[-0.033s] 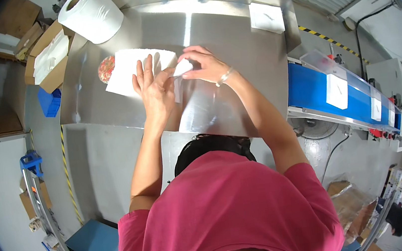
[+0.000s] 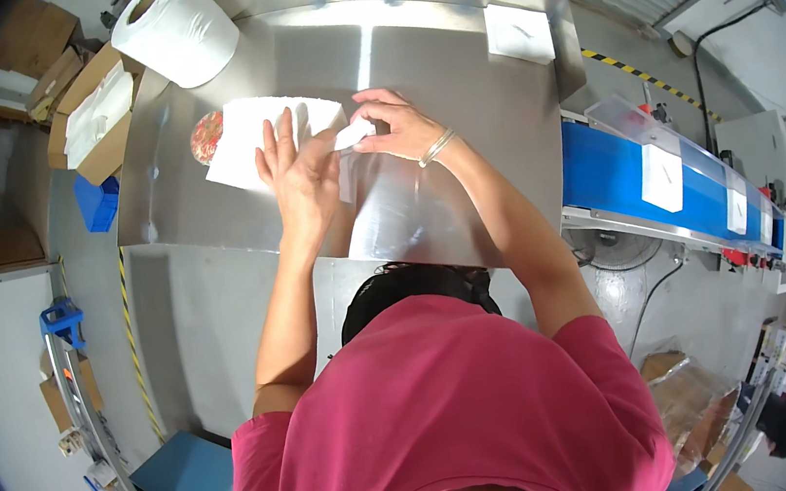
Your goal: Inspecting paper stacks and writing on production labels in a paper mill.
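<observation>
A flat white sheet or pouch [image 2: 235, 157] lies on the steel worktable [image 2: 461, 159]; which of the two I cannot tell. My left hand [image 2: 298, 174] rests on its right half, fingers extended and a little apart. Close to the left thumb, my right hand [image 2: 403, 128] pinches a white crumpled piece [image 2: 355, 133] at the sheet's right edge. Whether that piece belongs to the sheet is hidden by the fingers. A round disc with a red pattern [image 2: 206, 136] shows at the sheet's left side, partly covered by it.
A big white roll [image 2: 181, 41] stands at the table's far left corner, beside an open cardboard box [image 2: 71, 138]. One white packet [image 2: 519, 34] lies far right on the table. A blue conveyor belt [image 2: 604, 166] with several white packets runs off to the right.
My right hand turns slightly at the wrist with the white piece in its fingers. My left hand stays almost in place. The packets on the blue belt have shifted a little to the right.
</observation>
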A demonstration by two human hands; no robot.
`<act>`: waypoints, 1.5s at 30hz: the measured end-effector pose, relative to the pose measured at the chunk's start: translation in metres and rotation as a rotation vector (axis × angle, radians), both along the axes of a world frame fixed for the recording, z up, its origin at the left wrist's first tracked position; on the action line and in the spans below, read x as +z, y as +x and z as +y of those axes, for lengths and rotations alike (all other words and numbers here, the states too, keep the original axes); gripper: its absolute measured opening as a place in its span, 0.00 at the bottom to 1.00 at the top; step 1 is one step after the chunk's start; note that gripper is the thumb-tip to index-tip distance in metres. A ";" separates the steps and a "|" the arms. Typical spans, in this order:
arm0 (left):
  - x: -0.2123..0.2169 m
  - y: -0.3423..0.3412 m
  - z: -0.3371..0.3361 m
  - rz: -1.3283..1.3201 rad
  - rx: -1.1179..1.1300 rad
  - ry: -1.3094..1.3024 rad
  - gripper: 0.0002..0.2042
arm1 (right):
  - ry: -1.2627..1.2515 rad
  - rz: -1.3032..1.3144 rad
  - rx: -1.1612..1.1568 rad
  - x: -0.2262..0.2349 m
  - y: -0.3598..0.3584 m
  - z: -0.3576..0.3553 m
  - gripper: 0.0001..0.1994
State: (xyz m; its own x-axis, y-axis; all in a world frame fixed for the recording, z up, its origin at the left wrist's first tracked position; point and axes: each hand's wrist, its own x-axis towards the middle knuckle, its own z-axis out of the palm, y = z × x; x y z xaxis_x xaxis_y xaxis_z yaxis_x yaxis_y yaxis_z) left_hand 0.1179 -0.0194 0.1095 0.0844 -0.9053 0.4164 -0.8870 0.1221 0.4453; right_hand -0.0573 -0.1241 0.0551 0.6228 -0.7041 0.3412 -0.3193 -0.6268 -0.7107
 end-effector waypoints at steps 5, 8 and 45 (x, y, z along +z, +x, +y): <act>-0.005 0.019 0.000 -0.070 0.045 -0.015 0.22 | 0.650 -0.390 -0.184 -0.027 -0.055 0.016 0.22; 0.000 0.020 0.000 -0.069 0.041 -0.056 0.16 | 0.605 -0.194 -0.632 -0.041 -0.140 0.028 0.19; -0.010 0.034 -0.005 -0.037 0.064 -0.129 0.14 | 0.017 0.780 -1.487 -0.024 -0.294 0.057 0.36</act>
State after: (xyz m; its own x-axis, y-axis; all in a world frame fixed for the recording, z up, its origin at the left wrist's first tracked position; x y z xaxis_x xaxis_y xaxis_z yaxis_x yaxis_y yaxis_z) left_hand 0.1521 -0.0245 0.0992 0.1233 -0.8374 0.5325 -0.9102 0.1184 0.3969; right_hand -0.3508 -0.0670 0.0310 -0.5366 -0.7962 0.2794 -0.8417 0.5285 -0.1106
